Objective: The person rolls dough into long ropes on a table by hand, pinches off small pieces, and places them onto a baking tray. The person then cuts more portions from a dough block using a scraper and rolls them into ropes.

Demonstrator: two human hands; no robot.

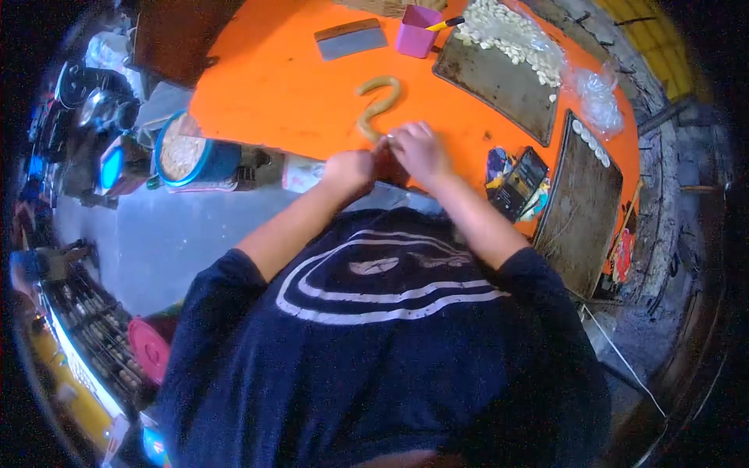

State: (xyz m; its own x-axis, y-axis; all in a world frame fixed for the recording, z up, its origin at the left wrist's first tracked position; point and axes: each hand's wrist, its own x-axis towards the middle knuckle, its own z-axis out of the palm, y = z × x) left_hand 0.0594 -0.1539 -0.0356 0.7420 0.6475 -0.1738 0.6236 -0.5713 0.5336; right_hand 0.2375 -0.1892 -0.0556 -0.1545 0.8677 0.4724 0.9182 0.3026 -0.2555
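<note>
Now, dough rope [380, 109]: bent like an S on the orange table [273, 93], leading away from the right hand [420, 152], with the near end at its fingers.
Right hand: over the near end of the dough rope, fingers bent; cannot tell if gripping or only touching.
Left hand [349, 170]: just left of the dough rope's near end, curled in; cannot tell if holding anything.
Pink tub [414, 37]: beyond the dough rope, with a yellow handle [442, 25] leaning out.
Blue bucket [217, 162]: well left of the dough rope, filled with pale, lumpy stuff [182, 153].
Far tray [499, 90]: beyond and right of the dough rope, bearing small pale pieces [503, 31] partly under clear plastic.
Near tray [577, 210]: well right of the dough rope, bearing a row of white pieces [591, 143].
Hard to see: left fingers, blurred; pale pieces, cut off at the top.
</note>
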